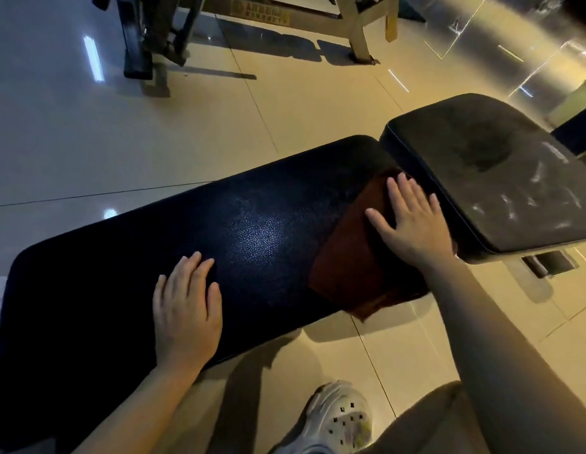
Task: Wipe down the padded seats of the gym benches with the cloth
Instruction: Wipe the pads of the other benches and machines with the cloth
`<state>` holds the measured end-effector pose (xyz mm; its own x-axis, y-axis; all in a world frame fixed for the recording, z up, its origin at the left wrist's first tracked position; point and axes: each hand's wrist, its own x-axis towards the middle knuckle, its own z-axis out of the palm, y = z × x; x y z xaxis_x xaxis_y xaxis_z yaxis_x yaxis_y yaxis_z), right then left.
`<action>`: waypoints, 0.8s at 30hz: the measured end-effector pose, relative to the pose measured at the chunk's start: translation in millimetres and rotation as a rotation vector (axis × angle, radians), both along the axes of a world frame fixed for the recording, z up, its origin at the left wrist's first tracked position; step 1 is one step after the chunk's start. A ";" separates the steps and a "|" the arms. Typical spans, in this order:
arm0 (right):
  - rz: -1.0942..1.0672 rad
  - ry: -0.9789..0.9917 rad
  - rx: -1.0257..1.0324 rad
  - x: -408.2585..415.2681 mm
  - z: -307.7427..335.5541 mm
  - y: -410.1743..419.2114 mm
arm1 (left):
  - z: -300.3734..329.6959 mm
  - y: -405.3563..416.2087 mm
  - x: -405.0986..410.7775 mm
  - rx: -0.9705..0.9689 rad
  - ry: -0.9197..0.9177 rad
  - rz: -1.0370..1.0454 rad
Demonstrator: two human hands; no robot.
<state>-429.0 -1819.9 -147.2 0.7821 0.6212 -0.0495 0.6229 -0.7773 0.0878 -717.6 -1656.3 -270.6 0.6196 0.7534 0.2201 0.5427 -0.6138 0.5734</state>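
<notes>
A glossy tiled floor (88, 132) spreads out. A pale clog (342, 417) stands on it at the bottom edge; a metal machine frame (354, 31) stands on it at the top.

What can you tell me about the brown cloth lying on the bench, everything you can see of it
The cloth is a reddish-brown, soft-looking rag, spread flat rather than bunched. It lies across the long dark pad at the end nearest the smaller seat pad, and one corner hangs over the pad's near edge. The right hand presses on its far part with fingers straight and spread. The left hand rests on the bare pad, apart from the cloth.
</notes>
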 end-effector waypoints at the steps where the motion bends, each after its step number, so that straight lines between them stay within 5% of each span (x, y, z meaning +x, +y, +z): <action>1: -0.013 -0.003 -0.013 5.2 -0.1 4.0 | -0.9 0.4 0.3 0.000 -0.009 -0.001; 13: 0.436 0.236 -0.018 -149.0 -47.6 99.1 | 19.8 6.4 -6.4 -0.467 -0.351 0.070; 16: 0.502 0.296 -0.001 -185.0 -54.3 92.6 | 26.8 10.3 -14.0 -0.453 -0.367 0.106; 24: 0.021 0.080 0.042 -102.5 -22.8 24.1 | 0.0 13.1 -58.8 -0.171 -0.032 0.145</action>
